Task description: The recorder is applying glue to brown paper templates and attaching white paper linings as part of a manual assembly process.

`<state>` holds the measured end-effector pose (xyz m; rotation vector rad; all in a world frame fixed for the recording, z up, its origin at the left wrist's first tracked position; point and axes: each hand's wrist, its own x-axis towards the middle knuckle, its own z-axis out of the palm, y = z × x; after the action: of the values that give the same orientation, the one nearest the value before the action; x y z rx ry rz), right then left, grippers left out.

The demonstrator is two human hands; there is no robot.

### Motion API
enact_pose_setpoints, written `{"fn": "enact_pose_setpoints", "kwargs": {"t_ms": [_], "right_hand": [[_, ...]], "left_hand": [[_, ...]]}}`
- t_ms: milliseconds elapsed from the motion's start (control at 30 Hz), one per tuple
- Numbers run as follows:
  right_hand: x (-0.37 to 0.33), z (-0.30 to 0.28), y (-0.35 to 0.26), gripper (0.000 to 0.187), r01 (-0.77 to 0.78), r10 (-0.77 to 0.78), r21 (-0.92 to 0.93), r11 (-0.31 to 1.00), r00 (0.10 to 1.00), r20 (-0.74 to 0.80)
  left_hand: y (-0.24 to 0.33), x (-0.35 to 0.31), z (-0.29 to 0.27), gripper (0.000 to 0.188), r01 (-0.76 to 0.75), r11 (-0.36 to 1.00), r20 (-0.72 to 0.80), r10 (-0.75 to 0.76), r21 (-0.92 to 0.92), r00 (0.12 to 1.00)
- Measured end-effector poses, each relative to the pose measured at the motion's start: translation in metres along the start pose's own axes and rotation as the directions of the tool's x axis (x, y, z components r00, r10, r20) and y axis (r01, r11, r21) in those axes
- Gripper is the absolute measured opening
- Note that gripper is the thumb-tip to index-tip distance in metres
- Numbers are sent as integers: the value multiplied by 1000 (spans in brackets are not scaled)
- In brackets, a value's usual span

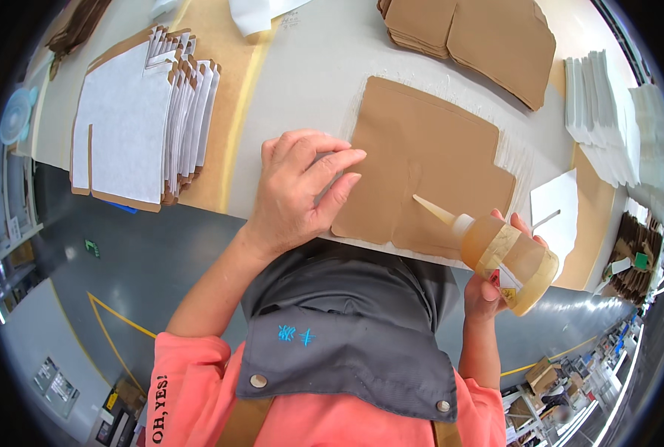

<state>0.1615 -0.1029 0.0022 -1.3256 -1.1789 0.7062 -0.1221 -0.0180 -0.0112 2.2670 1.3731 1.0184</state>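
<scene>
A flat brown panel point(429, 164) with a stepped right corner lies on the worktable in front of me. My right hand point(507, 257) is closed around a squeeze bottle point(507, 261) of amber liquid, held tilted over the panel's near right part. Its long pointed nozzle aims left over the panel; I cannot tell whether the tip touches it. My left hand point(298, 179) hovers by the panel's left edge, fingers bent, with a gap between thumb and fingertips and nothing held. The right hand's palm is hidden behind the bottle.
A fanned stack of white-faced, brown-edged panels point(127, 123) lies at the left. Brown panels point(473, 37) are piled at the far side. White sheets point(600, 112) stand stacked at the right, near a loose white piece point(555, 212). The table's near edge point(220, 214) runs before me.
</scene>
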Motion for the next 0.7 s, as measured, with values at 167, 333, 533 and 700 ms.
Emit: {"fn": "enact_pose_setpoints", "kwargs": {"t_ms": [167,333,533,700], "right_hand": [[-20,-13,-4,114,19,-26,95,995,997,72],[-34,-26,-7,113,138,-159,97,986,956,246],[-41,-35,-18,112,197,-204,52,979,959,196],[2,-30,-30,87,-210,296,385,899,939,-178]], "left_hand": [[2,2,-2,26,-13,1000,6,13,16,1000],[3,2,-1,24,-25,999,0,25,38,1000],[4,2,-4,22,-13,999,-19,14,31,1000],[-4,-1,-7,19,121,982,-93,-135,-142,987]]}}
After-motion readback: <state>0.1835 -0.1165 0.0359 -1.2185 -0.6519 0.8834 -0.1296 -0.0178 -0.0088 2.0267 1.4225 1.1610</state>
